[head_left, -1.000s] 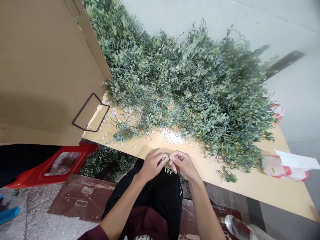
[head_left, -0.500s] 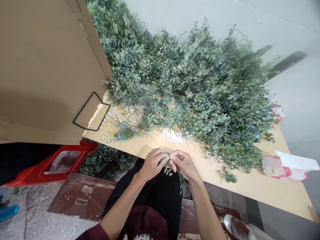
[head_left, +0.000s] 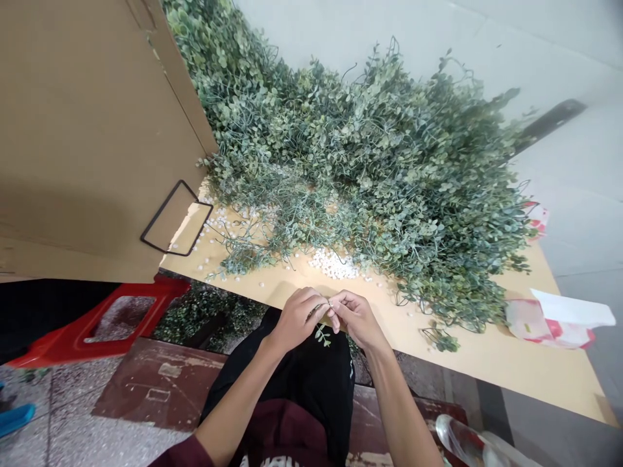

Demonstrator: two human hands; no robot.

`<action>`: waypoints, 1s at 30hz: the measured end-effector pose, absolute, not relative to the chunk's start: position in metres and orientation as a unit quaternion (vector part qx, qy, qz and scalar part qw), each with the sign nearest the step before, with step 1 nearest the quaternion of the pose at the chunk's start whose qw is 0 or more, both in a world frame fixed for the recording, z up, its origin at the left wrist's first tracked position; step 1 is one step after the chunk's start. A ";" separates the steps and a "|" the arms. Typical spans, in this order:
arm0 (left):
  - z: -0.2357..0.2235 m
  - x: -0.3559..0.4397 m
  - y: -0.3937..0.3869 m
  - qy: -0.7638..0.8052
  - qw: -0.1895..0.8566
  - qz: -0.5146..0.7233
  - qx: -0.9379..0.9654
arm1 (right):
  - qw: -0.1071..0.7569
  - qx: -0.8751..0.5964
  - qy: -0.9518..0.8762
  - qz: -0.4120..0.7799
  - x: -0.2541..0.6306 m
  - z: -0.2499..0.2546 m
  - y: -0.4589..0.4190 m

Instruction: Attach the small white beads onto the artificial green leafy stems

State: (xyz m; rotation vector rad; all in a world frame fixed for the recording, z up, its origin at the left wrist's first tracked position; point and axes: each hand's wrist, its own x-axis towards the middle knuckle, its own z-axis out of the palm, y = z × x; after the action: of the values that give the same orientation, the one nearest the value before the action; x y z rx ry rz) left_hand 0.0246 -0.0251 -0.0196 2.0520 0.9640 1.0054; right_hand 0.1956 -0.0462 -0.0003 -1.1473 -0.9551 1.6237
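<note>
My left hand [head_left: 298, 318] is closed in a pinch on a small sprig of artificial leaves [head_left: 322, 335], whose green leaves hang below the fingers over my lap. My right hand [head_left: 354, 318] meets it fingertip to fingertip, thumb and forefinger pinched on a tiny pale piece at the stem, mostly covered by the fingers. Just beyond my hands, a heap of small white beads [head_left: 333, 264] lies on the table [head_left: 389, 311]. Behind the beads spreads a big tangled pile of artificial greenery [head_left: 379, 149].
A large cardboard box [head_left: 92, 130] stands at left, with a dark wire frame [head_left: 176, 219] at its lower corner. A loose sprig [head_left: 442, 338] and a red-and-white packet [head_left: 548, 323] lie on the right. Left below are a red stool [head_left: 117, 318] and more greenery [head_left: 209, 318].
The hanging sprig has turned slightly and swung a little left, showing its leaves more clearly. Both hands stay pinched together in nearly the same place. The camera view has shifted slightly.
</note>
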 end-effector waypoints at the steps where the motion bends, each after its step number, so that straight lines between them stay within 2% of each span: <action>1: -0.019 0.025 -0.025 0.366 0.329 0.385 0.781 | 0.450 -0.464 -0.384 0.659 0.196 0.000 -0.046; 20: -0.018 0.025 -0.023 0.348 0.349 0.409 0.768 | 0.458 -0.468 -0.357 0.666 0.200 -0.003 -0.047; 30: -0.019 0.026 -0.023 0.362 0.356 0.407 0.760 | 0.504 -0.507 -0.352 0.604 0.193 -0.008 -0.054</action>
State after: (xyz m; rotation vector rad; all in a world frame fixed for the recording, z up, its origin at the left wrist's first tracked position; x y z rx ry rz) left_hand 0.0259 -0.0233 -0.0193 1.9617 0.9341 1.0508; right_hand 0.1925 -0.0539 -0.0078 -1.2250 -0.8495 1.4591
